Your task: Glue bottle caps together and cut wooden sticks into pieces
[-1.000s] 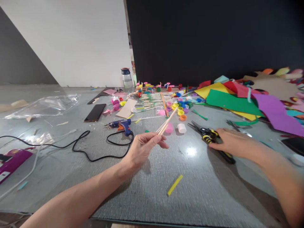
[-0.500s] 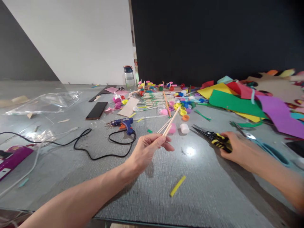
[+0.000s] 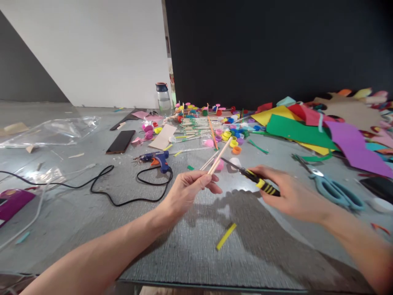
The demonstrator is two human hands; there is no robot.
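Over a gray worktable [image 3: 184,262], a person's left hand [image 3: 192,187] pinches pale sticks [image 3: 220,155] as the right hand [image 3: 287,194] grips black-and-yellow snips [image 3: 254,178], tips just beside them; those look bare, seemingly unworked, while green-marked sticks [image 3: 196,127] lie rowed behind.

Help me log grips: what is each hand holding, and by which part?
The left hand holds thin sticks near their lower ends; the right hand holds a tool by its black-and-yellow handles.
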